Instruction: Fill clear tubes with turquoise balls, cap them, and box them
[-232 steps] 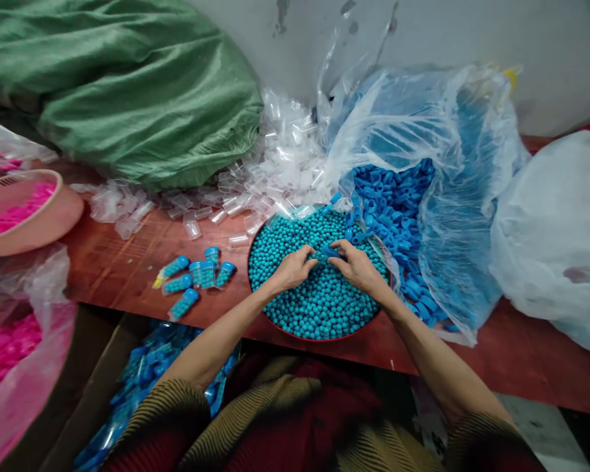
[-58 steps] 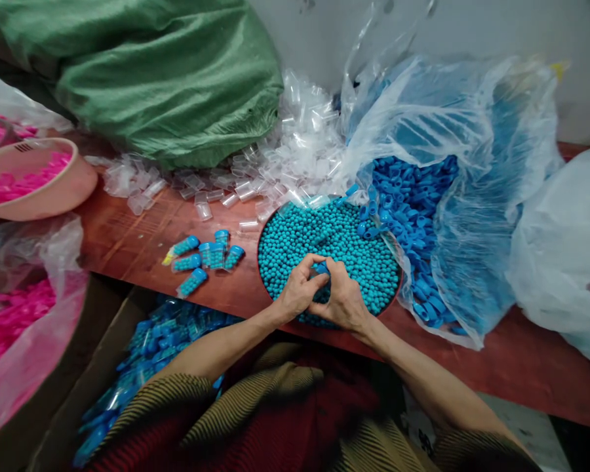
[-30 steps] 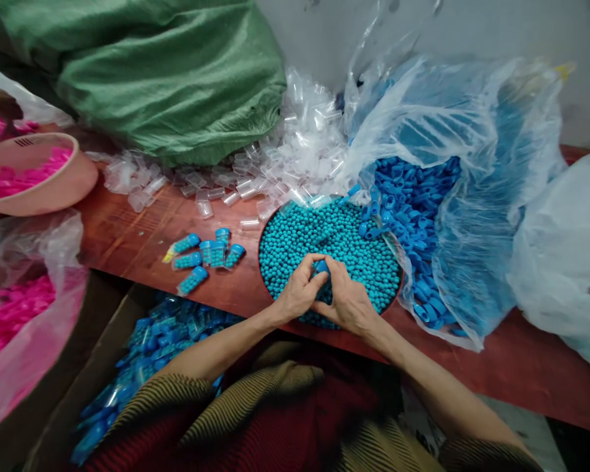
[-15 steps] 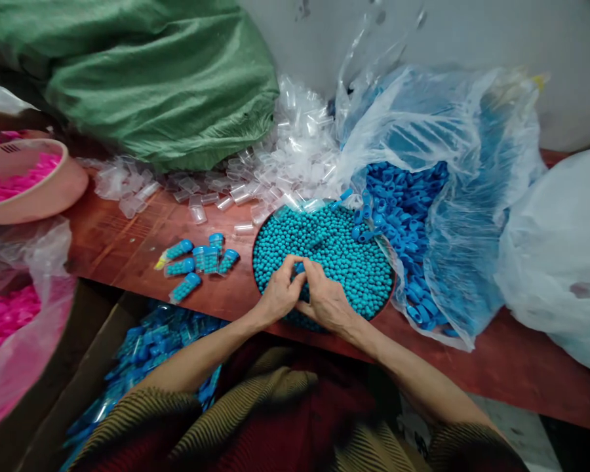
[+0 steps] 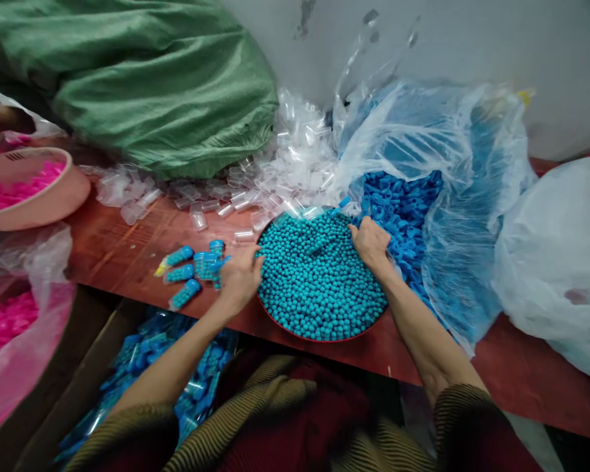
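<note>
A round red-rimmed bowl (image 5: 319, 339) full of small teal balls (image 5: 324, 275) stands on the bench in front of me. At its left edge my left hand (image 5: 240, 280) is closed, thumb and fingertips at the rim. My right hand (image 5: 372, 244) is closed at the upper right of the rim, its thumb reaching over the balls. The undersides of both grips are hidden. Several clear bottles (image 5: 184, 294) with blue caps and teal balls inside lie just left of my left hand. Loose blue caps (image 5: 398, 203) spill from a plastic bag beside my right hand.
Behind the bowl is a heap of clear empty tubes (image 5: 295, 164), beside a large green sack (image 5: 167, 85). A pink basin (image 5: 73, 187) of pink pieces stands at left, near another person's arm (image 5: 4, 120). Filled bottles (image 5: 152, 354) lie below the bench; a white bag (image 5: 555, 262) sits at right.
My hands were together above the bowl with a small blue piece between the fingers. They have parted to opposite sides of the bowl, left hand leftward, right hand rightward and away from me.
</note>
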A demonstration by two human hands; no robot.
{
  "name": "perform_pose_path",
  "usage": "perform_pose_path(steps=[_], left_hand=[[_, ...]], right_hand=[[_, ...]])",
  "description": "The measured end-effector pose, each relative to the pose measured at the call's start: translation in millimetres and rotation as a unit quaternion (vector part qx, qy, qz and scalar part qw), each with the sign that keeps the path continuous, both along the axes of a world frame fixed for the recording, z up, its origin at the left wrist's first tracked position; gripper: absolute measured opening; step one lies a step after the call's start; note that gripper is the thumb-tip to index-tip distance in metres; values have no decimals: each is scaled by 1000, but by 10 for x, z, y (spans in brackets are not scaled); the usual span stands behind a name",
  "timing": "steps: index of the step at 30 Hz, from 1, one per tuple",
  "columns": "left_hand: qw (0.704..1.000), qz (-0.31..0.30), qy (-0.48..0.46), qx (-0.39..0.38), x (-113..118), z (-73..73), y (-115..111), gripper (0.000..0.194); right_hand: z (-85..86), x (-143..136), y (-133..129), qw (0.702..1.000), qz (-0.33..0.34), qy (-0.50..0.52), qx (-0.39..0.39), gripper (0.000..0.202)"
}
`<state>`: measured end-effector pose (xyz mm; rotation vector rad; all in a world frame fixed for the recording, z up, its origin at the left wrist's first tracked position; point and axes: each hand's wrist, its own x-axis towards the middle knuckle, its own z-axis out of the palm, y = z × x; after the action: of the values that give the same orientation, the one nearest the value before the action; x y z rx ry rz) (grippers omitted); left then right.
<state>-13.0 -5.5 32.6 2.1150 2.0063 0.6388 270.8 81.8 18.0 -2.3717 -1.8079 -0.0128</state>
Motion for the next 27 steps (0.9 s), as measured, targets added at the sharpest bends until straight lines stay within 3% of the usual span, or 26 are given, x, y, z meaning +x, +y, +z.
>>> perform_pose_path(steps=[3,5,8,15,18,21,24,27], left_hand=[[994,-103,-19,-38,517,-59,173,29],[990,-128,-1,-64,778,-93,286,31],[985,-130,54,-102,992,-141,404,31],[983,-132,78,-96,1054,-213,449,28],[978,-172,48,-108,1011,-206,452,27],[967,-213,15,-135,968,-192,470,27],[965,-217,24,-144,967,-202,493,28],[963,-227,36,-138,991,-227,509,29]], right_hand=[[-79,-111,0,997,56,-44,4,31],[-119,-130,-78,991,109,-79,-4,27],[-129,-93,-275,974,188,-122,-23,26],[-19,31,-716,952,257,-139,-95,27],[30,38,-730,958,235,-128,-103,25],[30,-50,-667,974,193,-108,-57,27],[-42,-185,-637,972,210,-106,-17,29],[-136,-211,-688,970,220,-96,-30,30]])
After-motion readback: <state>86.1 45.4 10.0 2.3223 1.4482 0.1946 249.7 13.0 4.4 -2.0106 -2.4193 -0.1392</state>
